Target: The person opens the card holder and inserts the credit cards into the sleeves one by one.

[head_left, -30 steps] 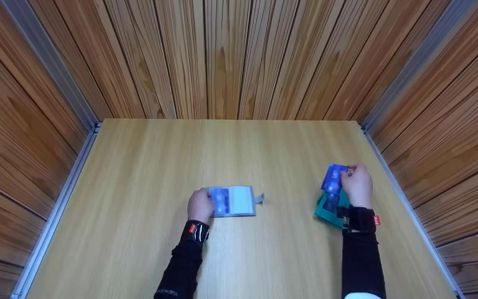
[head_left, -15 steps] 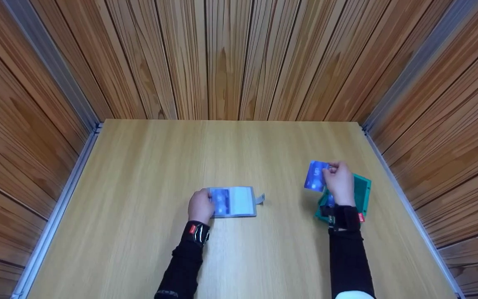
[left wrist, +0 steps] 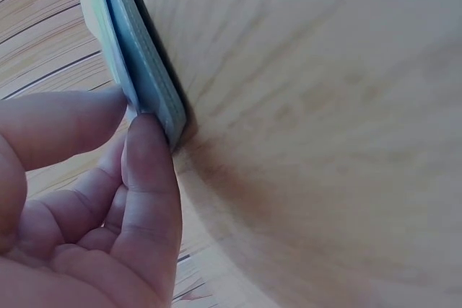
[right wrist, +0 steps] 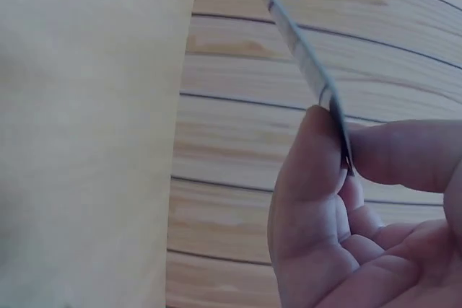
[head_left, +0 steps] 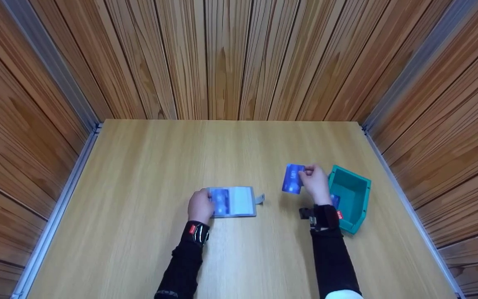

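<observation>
An open card holder [head_left: 242,201] with clear sleeves and a small strap on its right side lies on the table, a blue card in its left sleeve. My left hand [head_left: 200,206] pinches its left edge; the left wrist view shows thumb and forefinger on a sleeve [left wrist: 115,41] at the corner. A blue card [head_left: 292,178] hangs above the table, its right edge pinched between thumb and fingers of my right hand [head_left: 316,182]. Edge-on, the same card [right wrist: 303,55] appears in the right wrist view. Right of that hand stands a green bin [head_left: 353,199], partly hidden by the wrist.
Another blue card [head_left: 335,201] shows inside the bin at its left wall. The wooden table [head_left: 172,153] is bounded by plank walls [head_left: 222,62] at the back and both sides, with metal rails [head_left: 62,207] along the side edges.
My right hand has lifted the blue card out of the green bin and carried it left, toward the card holder. My left hand and the card holder have stayed in place.
</observation>
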{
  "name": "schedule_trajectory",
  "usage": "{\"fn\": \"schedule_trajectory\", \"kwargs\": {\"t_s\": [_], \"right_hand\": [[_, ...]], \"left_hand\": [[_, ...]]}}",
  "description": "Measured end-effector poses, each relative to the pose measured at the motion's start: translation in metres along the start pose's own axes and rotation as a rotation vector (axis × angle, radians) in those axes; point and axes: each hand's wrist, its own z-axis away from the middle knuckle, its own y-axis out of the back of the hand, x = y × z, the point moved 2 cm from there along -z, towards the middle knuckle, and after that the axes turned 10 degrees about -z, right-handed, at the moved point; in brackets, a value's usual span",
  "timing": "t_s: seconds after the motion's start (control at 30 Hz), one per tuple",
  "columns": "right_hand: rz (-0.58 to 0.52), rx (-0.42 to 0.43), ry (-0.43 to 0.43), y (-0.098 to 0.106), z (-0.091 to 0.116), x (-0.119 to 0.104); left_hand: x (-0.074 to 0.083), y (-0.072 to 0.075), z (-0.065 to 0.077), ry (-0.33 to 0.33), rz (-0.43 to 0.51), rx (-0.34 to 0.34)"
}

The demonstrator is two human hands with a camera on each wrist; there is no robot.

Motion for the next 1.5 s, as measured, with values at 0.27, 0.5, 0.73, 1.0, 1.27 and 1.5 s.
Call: {"fn": "schedule_trajectory", "kwargs": {"t_s": [0.27,0.5,0.73,1.0,1.27,1.5], "right_hand": [[-0.005,-0.057,-0.007,-0.029,0.007,-0.003],[-0.057,-0.113,-0.048,-0.056,0.012,-0.002],[-0.079,-0.138,-0.03,-0.078,0.019,-0.004],[-0.082,-0.156,-0.012,-0.093,0.029,-0.005],[-0.081,-0.162,0.022,-0.102,0.033,-0.004],[-0.094,-0.196,0.06,-0.11,0.038,-0.005]], "left_hand": [[0.0,0.002,0.002,-0.016,0.004,0.027],[-0.001,0.003,0.0,-0.012,0.014,0.026],[0.001,0.004,-0.001,0.01,0.006,-0.002],[0.002,0.003,0.001,-0.004,0.02,0.007],[0.006,0.006,0.002,-0.035,-0.005,0.038],[0.019,0.016,0.005,-0.081,0.048,0.103]]}}
